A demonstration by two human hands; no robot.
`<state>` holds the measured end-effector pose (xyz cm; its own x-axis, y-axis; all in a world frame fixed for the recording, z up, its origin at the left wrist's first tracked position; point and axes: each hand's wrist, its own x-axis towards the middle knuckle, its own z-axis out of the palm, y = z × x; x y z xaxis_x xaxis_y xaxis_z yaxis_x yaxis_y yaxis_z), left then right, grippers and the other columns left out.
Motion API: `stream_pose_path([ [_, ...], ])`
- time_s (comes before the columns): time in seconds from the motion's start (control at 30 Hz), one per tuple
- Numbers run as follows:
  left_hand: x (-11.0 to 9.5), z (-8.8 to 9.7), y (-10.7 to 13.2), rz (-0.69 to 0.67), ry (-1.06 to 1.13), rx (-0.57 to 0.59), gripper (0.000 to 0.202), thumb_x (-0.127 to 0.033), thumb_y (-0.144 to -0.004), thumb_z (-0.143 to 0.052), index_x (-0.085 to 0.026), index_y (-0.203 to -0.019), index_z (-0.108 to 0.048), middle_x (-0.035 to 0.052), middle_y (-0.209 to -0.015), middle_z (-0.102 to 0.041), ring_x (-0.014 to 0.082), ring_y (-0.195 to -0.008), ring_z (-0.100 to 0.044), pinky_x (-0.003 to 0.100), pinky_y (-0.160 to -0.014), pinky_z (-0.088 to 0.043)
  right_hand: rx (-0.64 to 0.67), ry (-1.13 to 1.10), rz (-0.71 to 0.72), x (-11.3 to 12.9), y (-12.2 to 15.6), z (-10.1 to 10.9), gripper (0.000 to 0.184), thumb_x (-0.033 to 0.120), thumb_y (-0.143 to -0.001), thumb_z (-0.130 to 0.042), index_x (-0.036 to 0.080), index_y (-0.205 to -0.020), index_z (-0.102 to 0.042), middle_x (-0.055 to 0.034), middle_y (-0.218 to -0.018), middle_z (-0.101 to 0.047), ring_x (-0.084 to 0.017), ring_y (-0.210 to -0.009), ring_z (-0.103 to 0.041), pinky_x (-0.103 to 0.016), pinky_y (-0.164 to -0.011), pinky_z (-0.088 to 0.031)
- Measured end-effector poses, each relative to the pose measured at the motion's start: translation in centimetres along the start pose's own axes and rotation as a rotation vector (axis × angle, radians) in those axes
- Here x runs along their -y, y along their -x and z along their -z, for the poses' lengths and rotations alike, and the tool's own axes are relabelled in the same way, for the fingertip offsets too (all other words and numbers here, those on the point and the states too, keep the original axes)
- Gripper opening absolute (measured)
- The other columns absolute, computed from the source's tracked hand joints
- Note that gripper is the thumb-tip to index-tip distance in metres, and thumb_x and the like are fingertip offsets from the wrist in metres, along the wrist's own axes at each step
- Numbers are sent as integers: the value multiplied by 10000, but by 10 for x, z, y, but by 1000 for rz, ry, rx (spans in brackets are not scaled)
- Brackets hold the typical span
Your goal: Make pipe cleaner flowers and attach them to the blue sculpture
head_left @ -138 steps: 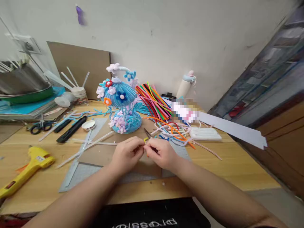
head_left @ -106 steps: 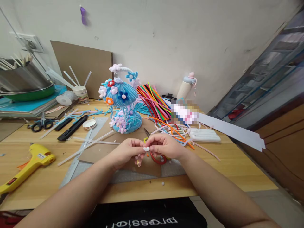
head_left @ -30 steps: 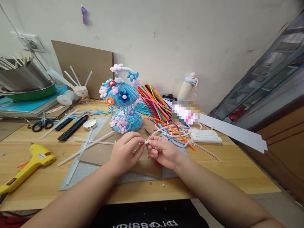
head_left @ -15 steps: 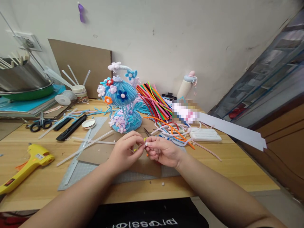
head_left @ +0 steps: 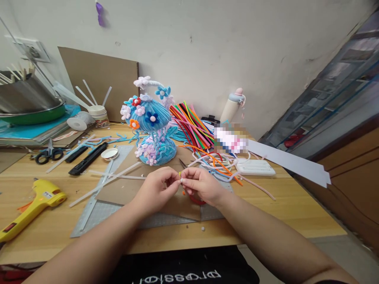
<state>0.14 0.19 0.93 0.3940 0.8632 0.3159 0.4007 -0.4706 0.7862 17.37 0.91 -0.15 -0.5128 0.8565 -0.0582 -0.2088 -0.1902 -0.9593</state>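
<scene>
My left hand (head_left: 156, 190) and my right hand (head_left: 204, 186) meet over the brown cardboard (head_left: 118, 193), fingertips pinched together. Between them is a small yellow-and-white piece (head_left: 181, 178), mostly hidden by the fingers, so its kind is unclear. Beneath my right hand lie red-handled scissors (head_left: 197, 200), the dark blade tip showing beyond the knuckles. A tiny orange bit (head_left: 183, 193) shows just below the fingertips. Behind the hands stands a blue mushroom-shaped pipe-cleaner craft (head_left: 152, 118), covered with flowers in pink, blue, orange and red.
At left lie a yellow glue gun (head_left: 44, 201), a black utility knife (head_left: 88, 159), black scissors (head_left: 49, 153) and glue sticks (head_left: 103, 185). Colourful pipe cleaners (head_left: 192, 128) are heaped behind the craft. A white power bank (head_left: 256, 167) and a bottle (head_left: 232, 106) are at right.
My right hand has turned slightly and its fingers have shifted on the small piece, uncovering the red scissor handle. My left hand stays almost in place. The view has moved very little.
</scene>
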Motion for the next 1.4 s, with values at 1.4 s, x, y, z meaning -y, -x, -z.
stream_pose_path([
  [1.4,0,2,-3,650,946,420,158,-287,-717,-532,-147,-650,-497,-47,-533,-401,37,-361,-258,207,-373,-162,-2,395,308,1,5,-1,85,252,-799,-584,174,-776,-558,8,-688,-540,-98,-591,-470,-230,-552,-371],
])
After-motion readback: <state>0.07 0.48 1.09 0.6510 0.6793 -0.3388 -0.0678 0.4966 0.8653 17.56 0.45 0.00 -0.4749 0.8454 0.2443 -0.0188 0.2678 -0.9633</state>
